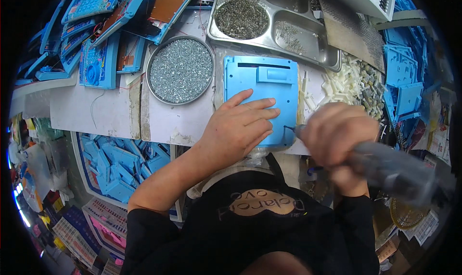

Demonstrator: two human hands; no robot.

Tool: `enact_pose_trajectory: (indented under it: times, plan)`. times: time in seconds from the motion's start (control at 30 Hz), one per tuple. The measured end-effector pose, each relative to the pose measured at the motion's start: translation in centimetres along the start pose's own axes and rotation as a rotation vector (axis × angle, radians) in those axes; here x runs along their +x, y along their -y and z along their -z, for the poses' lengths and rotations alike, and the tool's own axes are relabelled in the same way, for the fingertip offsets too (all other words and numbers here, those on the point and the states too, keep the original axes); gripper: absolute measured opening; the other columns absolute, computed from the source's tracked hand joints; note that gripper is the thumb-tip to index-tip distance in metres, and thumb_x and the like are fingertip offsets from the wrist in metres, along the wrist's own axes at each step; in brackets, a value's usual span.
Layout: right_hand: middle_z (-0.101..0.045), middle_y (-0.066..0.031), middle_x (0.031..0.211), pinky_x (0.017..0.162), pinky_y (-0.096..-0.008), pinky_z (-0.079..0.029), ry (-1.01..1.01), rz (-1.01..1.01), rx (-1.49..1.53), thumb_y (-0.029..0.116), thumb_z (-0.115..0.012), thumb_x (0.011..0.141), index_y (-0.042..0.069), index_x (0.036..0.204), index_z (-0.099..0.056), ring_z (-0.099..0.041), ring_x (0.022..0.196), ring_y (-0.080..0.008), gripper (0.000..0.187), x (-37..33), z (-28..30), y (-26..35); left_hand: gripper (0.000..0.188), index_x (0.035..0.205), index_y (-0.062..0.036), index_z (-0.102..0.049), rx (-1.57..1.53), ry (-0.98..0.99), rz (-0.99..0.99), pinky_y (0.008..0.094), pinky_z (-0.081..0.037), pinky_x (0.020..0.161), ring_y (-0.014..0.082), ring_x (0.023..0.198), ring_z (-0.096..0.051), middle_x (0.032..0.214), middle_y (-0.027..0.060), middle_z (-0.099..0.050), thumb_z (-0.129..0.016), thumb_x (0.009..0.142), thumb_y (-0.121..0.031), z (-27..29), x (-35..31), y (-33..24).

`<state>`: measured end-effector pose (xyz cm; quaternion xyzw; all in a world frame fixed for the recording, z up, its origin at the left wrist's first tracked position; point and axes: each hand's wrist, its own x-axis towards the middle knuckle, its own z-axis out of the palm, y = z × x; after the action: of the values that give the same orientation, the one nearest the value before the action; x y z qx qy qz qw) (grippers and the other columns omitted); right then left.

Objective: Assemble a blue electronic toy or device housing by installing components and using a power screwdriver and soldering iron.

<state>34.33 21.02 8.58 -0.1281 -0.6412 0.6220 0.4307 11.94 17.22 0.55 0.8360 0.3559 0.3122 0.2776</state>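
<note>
A flat blue plastic casing (284,109) lies on the white work surface in front of me, with a slot and a raised block near its far edge. My left hand (236,123) rests on its left and middle part, fingers stretched out and gripping nothing. In my right hand (337,135) is a dark electric screwdriver (399,171), blurred by motion, with the fingers wrapped round its front end. Its thin bit reaches the casing's lower right corner; whether a screw sits under the tip is too small to tell.
Left of the casing stands a round tray (212,82) of small silver screws (180,70). Behind it is a metal compartment tray (310,37) with small parts. White plastic pieces (344,82) lie at the right. Blue devices (96,58) pile up far left; more blue casings (122,162) fill a crate.
</note>
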Motion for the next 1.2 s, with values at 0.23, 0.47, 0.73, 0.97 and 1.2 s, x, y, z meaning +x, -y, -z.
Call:
enact_pose_trajectory:
  times: [0.23,0.47,0.73,0.97,1.2]
  plan:
    - [-0.061,-0.0052,0.066,0.053,-0.0346,-0.048,-0.03,0.046,0.067,0.016,-0.078,0.084,0.006,0.084,-0.058,-0.057,0.054,-0.0209,0.023,0.6,1.4,0.3,0.026,0.11,-0.0099,-0.073,-0.028,-0.012,0.027,0.0499,-0.043,0.112,0.0206,0.127,-0.064,0.12,0.002,-0.074,-0.078,0.085,-0.01,-0.1,-0.1,-0.1]
    - [-0.058,-0.0027,0.058,0.044,-0.0316,-0.042,-0.066,0.003,-0.07,0.022,-0.079,0.085,0.008,0.078,-0.059,-0.053,0.045,-0.0188,0.026,-0.6,-1.3,-1.3,0.026,0.11,-0.0101,-0.072,-0.04,-0.01,0.031,0.0495,-0.043,0.112,0.021,0.127,-0.064,0.12,0.0019,-0.074,-0.078,0.085,-0.009,0.1,0.1,-0.2]
    - [-0.055,-0.0035,0.062,0.049,-0.0322,-0.044,-0.005,0.046,0.123,0.009,-0.078,0.081,0.006,0.078,-0.058,-0.054,0.051,-0.0209,0.021,1.0,2.1,-0.6,0.021,0.105,-0.01,-0.072,-0.04,-0.009,0.014,0.0497,-0.044,0.111,0.0214,0.127,-0.064,0.12,0.0019,-0.074,-0.078,0.084,-0.009,0.0,0.0,0.1]
    - [-0.055,-0.0012,0.057,0.048,-0.0308,-0.043,-0.15,-0.036,-0.161,0.024,-0.079,0.086,0.01,0.076,-0.054,-0.053,0.049,-0.0164,0.029,1.8,0.3,-1.7,0.019,0.102,-0.0098,-0.071,-0.059,-0.016,0.013,0.0491,-0.044,0.111,0.0205,0.127,-0.064,0.119,0.0017,-0.073,-0.078,0.085,-0.009,0.0,0.2,0.0]
    - [-0.054,-0.0015,0.063,0.052,-0.0303,-0.043,-0.098,0.093,0.025,0.022,-0.076,0.088,0.009,0.082,-0.053,-0.051,0.053,-0.0151,0.027,4.8,4.7,-0.9,0.024,0.106,-0.0111,-0.07,-0.048,-0.007,0.009,0.049,-0.044,0.111,0.0207,0.127,-0.063,0.122,0.0015,-0.072,-0.079,0.084,-0.009,0.0,0.1,0.2]
